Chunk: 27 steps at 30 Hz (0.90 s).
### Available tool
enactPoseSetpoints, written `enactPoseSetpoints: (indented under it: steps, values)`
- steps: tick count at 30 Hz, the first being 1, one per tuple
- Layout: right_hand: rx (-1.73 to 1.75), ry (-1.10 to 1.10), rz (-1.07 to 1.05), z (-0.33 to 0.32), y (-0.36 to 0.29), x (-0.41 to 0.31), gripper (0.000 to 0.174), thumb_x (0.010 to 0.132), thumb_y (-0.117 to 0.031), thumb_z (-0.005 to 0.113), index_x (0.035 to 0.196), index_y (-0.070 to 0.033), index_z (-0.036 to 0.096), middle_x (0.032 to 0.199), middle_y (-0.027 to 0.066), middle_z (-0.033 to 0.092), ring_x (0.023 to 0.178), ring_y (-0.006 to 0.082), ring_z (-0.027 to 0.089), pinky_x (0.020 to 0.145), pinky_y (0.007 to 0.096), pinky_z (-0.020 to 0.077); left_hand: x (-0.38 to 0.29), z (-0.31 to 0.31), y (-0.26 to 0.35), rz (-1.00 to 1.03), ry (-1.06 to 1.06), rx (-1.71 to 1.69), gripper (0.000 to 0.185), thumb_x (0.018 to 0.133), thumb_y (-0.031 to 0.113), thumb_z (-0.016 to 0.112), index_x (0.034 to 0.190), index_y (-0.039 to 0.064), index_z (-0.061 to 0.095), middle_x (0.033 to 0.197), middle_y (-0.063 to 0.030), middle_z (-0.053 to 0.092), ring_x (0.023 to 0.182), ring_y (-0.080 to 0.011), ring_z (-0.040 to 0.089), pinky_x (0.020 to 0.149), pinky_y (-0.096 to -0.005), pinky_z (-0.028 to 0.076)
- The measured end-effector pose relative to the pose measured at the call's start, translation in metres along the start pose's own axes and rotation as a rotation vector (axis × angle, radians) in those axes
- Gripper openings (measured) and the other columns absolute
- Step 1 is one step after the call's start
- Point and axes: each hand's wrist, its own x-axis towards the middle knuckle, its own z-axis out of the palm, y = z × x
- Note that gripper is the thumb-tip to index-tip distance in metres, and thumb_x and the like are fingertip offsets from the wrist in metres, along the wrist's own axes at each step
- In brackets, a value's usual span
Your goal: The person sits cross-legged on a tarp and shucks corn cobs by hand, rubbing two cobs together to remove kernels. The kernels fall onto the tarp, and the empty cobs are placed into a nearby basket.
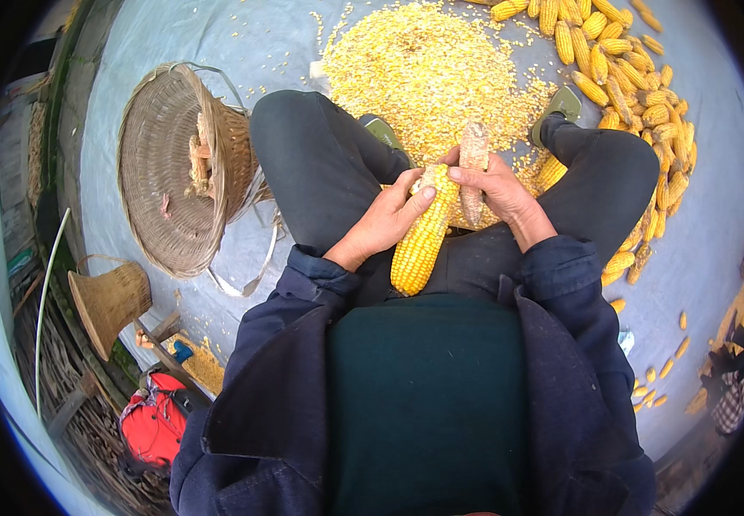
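Observation:
My left hand (388, 216) grips a yellow ear of dried corn (421, 248) near its upper end, which tilts down towards my lap. Most kernels are still on the ear; a pale patch of cob shows at its top. My right hand (497, 193) holds a stripped corncob (473, 155) upright, with the thumb reaching across to the top of the ear. Between my spread legs lies a wide heap of loose corn kernels (417, 64). A single yellow ear (550, 173) rests by the inner side of my right leg.
A long pile of unshelled ears (629, 84) curves along the right. At left, a tipped woven basket (152, 161) holds several bare cobs (199, 164). Behind it lies a smaller basket (110, 300), near a red backpack (152, 419). A grey-blue sheet (713, 258) covers the ground.

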Motion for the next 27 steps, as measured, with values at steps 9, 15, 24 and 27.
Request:
enactPoseSetpoints:
  steps: [9,15,24,27]
  values:
    - [-0.035,0.011,0.011,0.000,0.002,-0.002,0.029,0.076,-0.017,0.070,0.098,-0.003,0.058,0.089,0.0024,0.060,0.084,0.0119,0.056,0.078,0.0260,0.0429,-0.001,0.010,-0.004,0.024,0.163,0.209,0.035,0.096,0.022,0.038,0.113,-0.006,0.050,0.096,-0.0201,0.062,0.090,-0.0221,0.061,0.079,-0.0311,0.045]
    - [-0.012,0.027,0.000,0.000,0.004,0.000,0.029,0.077,-0.017,0.069,0.099,-0.003,0.057,0.093,0.0044,0.060,0.087,0.0132,0.056,0.081,0.0275,0.0425,0.014,0.004,-0.023,-0.187,0.139,-0.268,0.035,0.096,0.025,0.040,0.113,-0.003,0.052,0.098,-0.0111,0.062,0.091,-0.0178,0.059,0.081,-0.0285,0.045]
    - [0.200,0.101,-0.015,-0.007,0.006,-0.003,0.029,0.074,-0.004,0.059,0.102,-0.002,0.053,0.102,0.0126,0.060,0.096,0.0217,0.057,0.090,0.0341,0.0431,-0.020,-0.013,0.026,-0.162,0.226,-0.184,0.055,0.094,0.033,0.043,0.134,0.000,0.026,0.135,-0.0211,0.035,0.115,-0.0268,0.049,0.086,-0.0328,0.046]
    - [0.255,0.120,-0.024,-0.011,0.012,-0.002,0.031,0.073,-0.003,0.056,0.103,0.000,0.053,0.101,0.0142,0.060,0.098,0.0230,0.057,0.092,0.0353,0.0429,-0.056,-0.012,0.031,0.084,0.193,0.071,0.062,0.085,0.023,0.059,0.132,-0.003,0.027,0.130,-0.0240,0.039,0.113,-0.0278,0.051,0.088,-0.0347,0.045]
